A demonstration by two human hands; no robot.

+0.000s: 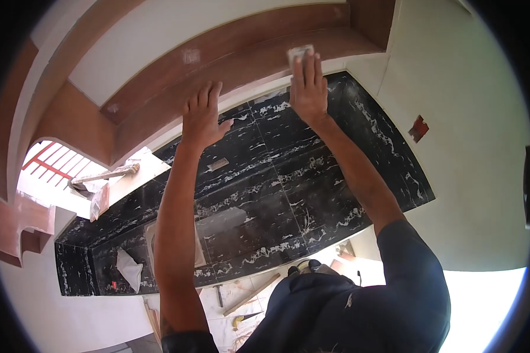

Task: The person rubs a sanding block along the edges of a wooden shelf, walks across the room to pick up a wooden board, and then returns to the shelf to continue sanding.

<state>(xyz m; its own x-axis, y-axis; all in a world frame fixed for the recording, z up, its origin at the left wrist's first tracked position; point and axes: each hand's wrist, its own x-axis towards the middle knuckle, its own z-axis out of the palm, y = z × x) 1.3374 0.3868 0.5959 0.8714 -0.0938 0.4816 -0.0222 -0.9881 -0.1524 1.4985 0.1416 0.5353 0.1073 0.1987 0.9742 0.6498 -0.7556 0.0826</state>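
Stretched up to the front edge of a brown wooden shelf (229, 54), my left hand (201, 117) has its fingers extended and thumb apart, holding nothing. Further right, my right hand (309, 94) presses a small pale pad (300, 53), which looks like folded sandpaper, against the shelf's wood. Its fingers lie over the pad and partly hide it. Pale dusty patches show on the brown surface. Below both hands is a black countertop with white veins (259, 206).
A small grey rectangular piece (218, 165) and a white cloth or bag (129, 269) lie on the black stone. A red wall box (418, 129) is at right. A window with red bars (53, 165) is at left. A hammer (219, 296) and handsaw (244, 319) lie on the floor.
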